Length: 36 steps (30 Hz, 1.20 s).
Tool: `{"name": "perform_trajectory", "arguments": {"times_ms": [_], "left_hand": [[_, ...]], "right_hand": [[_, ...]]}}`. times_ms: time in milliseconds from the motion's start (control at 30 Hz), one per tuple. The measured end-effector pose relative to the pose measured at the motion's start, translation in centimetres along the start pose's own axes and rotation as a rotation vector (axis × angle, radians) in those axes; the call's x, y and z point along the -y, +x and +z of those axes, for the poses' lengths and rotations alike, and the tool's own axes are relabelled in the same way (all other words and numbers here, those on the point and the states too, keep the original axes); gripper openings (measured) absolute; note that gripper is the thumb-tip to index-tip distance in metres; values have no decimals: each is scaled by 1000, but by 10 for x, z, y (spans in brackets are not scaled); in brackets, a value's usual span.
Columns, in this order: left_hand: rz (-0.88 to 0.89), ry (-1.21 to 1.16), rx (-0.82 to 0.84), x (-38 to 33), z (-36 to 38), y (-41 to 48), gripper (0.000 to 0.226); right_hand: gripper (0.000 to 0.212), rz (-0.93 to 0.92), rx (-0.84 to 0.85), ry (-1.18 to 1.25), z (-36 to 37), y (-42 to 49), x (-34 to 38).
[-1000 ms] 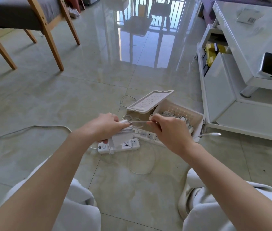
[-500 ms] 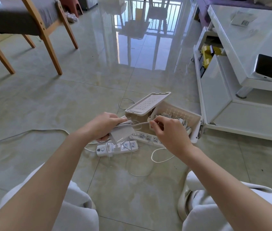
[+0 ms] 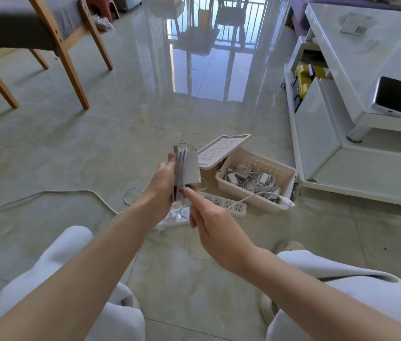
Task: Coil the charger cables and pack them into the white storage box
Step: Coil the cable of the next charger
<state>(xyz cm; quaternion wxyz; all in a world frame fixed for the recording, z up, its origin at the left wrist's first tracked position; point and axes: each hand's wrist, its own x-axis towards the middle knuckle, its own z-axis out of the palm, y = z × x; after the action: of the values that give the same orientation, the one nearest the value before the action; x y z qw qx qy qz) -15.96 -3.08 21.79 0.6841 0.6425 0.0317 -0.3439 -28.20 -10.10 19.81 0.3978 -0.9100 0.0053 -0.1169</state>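
Charger [image 3: 189, 168], cable-wound, sits in the grip of left hand [image 3: 161, 185]; right hand [image 3: 215, 230] pinches the cable [image 3: 248, 196], fingertips partly hidden.

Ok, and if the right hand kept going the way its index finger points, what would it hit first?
The white charger brick, cable wound round it, gripped in the left hand. The right hand's index fingertip looks almost at the brick's lower edge, though depth is unclear.

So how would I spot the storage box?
Find the white coffee table on the right. On the floor at its near corner sits the storage box, holding coiled chargers. Unlike the flat power strips beside it, it has slotted walls.
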Motion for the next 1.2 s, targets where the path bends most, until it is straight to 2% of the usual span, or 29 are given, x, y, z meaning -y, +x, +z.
{"name": "perform_trajectory", "arguments": {"times_ms": [67,133,233,333,400,500,533,767,900,1067,1200], "left_hand": [[-61,-274,56,-5,2,-5,51],[-58,-436,115,-12,-1,-8,54],[33,-435,208,-16,-3,-13,49],[46,-429,252,-17,-2,-16,43],[26,-461,287,-19,-3,-16,46],[18,-428,348,-23,-9,-15,48],[1,-419,369,-24,-12,-15,47],[-163,-269,439,-20,-16,-17,48],[-232,-268,475,-21,-18,-18,54],[-309,-274,524,-23,-23,-16,55],[-387,-198,539,-20,-17,-19,56]], "right_hand": [[48,-28,7,29,1,-1,-1],[42,-19,-16,68,0,0,-2],[20,32,-37,144,-2,2,-2],[21,60,-24,138,-4,5,-8],[19,54,-26,12,-7,7,-17],[18,-9,-70,-338,-13,11,-37],[18,11,-70,-353,-16,13,-41],[23,396,89,267,-27,26,-30],[25,469,174,648,-38,28,-21],[32,431,161,699,-35,26,-13],[29,505,79,637,-28,24,-12]]}}
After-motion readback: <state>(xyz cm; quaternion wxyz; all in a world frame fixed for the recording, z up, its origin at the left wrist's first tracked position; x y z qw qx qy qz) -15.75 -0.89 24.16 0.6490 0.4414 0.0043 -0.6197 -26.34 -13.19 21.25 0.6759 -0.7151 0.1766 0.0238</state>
